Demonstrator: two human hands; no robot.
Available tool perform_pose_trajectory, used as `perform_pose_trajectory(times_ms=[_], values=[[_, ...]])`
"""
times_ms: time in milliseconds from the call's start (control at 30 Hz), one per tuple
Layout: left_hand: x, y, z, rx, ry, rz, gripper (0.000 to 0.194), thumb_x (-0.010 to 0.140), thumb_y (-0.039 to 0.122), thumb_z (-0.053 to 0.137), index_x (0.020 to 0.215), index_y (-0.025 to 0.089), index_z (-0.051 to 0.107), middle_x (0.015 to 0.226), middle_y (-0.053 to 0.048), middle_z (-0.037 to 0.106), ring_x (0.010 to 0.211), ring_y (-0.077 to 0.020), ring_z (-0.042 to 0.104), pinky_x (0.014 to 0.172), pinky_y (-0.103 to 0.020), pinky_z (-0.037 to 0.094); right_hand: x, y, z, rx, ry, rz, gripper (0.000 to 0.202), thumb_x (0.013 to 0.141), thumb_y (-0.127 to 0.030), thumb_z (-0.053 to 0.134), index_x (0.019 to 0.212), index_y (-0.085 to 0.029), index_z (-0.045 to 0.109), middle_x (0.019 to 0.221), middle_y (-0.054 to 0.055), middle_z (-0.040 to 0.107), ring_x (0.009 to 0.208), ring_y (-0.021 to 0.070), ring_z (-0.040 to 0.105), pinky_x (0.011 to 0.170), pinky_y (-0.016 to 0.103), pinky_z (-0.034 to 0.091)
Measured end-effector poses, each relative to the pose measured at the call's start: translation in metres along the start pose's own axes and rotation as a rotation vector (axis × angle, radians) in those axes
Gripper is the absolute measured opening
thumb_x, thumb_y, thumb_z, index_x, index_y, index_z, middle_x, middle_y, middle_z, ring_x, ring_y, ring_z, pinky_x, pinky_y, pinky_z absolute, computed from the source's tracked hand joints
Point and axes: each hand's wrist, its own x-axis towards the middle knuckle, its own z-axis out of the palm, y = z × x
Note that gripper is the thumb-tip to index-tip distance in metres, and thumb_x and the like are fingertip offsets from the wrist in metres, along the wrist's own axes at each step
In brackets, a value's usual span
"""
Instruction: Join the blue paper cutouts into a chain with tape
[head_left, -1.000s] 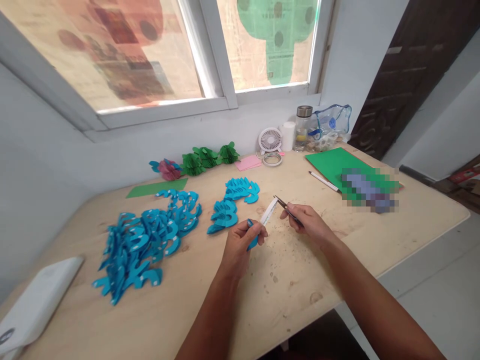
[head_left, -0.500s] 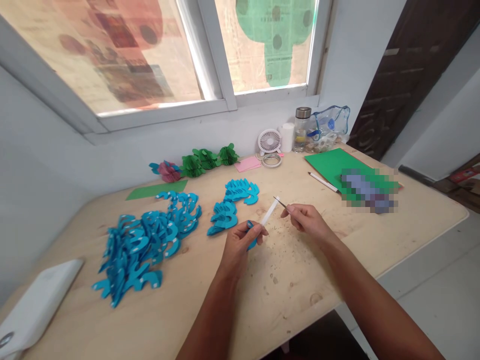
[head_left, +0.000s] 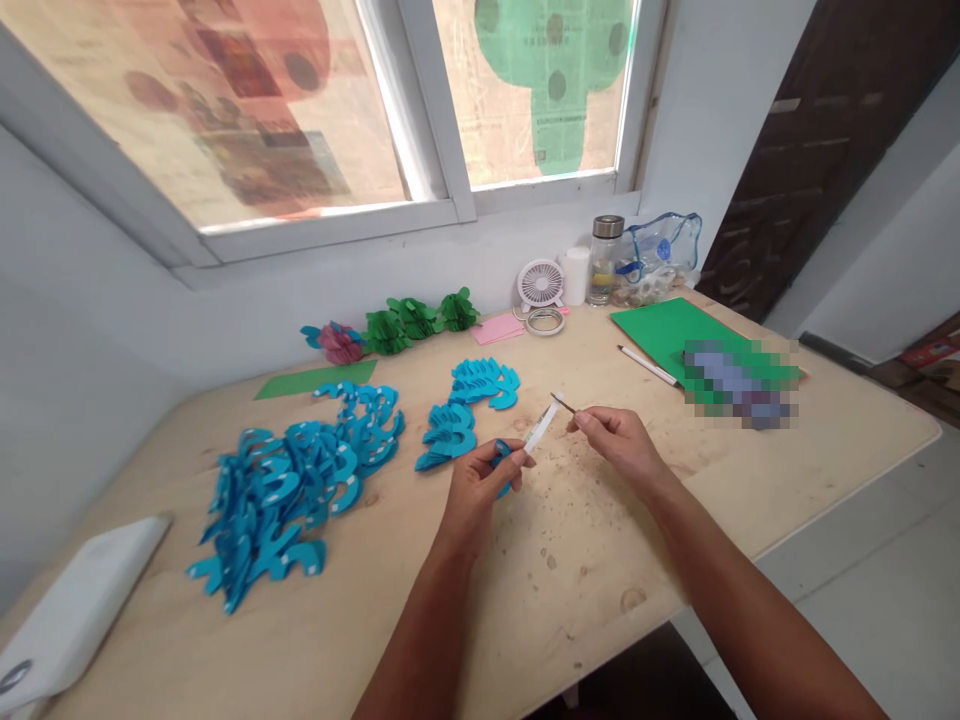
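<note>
My left hand (head_left: 484, 482) is closed on a white strip (head_left: 541, 428), which points up and to the right from the fingertips. A blue paper piece (head_left: 504, 456) is also held among those fingers. My right hand (head_left: 616, 440) pinches a thin dark pointed tool (head_left: 566, 405), its tip at the strip's far end. Behind my left hand lie two groups of curved blue paper pieces (head_left: 450, 432). A larger heap of blue pieces with white spots (head_left: 281, 480) spreads to the left.
Along the wall stand green paper shapes (head_left: 416, 318), a small fan (head_left: 540, 284), a tape roll (head_left: 545, 321) and a glass bottle (head_left: 604, 262). Green sheets (head_left: 675, 335) and a white pen (head_left: 646, 365) lie right. A white device (head_left: 86, 605) sits at left.
The white strip has tilted slightly in my left hand, and a printed mark now shows on it. The view and my right hand have shifted very little.
</note>
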Motion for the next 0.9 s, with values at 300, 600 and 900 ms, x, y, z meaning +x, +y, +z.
perform_pose_trajectory(times_ms=[300,600,900], values=[[-0.004,0.011,0.006,0.148,-0.012,0.001,0.036,0.066,0.034,0.067,0.097,0.015,0.067,0.057,0.002,0.055,0.043,-0.0057,0.038,0.042,-0.020,0.032,-0.005,-0.003,0.004,-0.170,-0.061,-0.167,0.038,0.081,-0.046,0.047,0.074,-0.014,0.065,0.061,0.000,0.050,0.059,0.0120,0.043,0.053,0.023,0.032],[-0.009,0.017,0.008,-0.033,-0.024,-0.033,0.045,0.063,0.030,0.071,0.104,0.016,0.065,0.063,-0.002,0.060,0.042,-0.0057,0.041,0.040,-0.020,0.033,-0.011,-0.010,0.008,-0.300,-0.131,-0.230,0.037,0.083,-0.046,0.045,0.074,-0.016,0.065,0.057,0.000,0.049,0.054,0.0117,0.041,0.050,0.024,0.030],[-0.006,0.018,0.003,-0.007,0.002,-0.024,0.018,0.062,0.030,0.070,0.071,0.015,0.067,0.046,0.004,0.049,0.041,-0.0056,0.038,0.040,-0.019,0.027,-0.010,-0.008,0.010,-0.266,-0.138,-0.193,0.037,0.082,-0.046,0.046,0.077,-0.015,0.067,0.059,0.000,0.049,0.055,0.0116,0.042,0.051,0.023,0.030]])
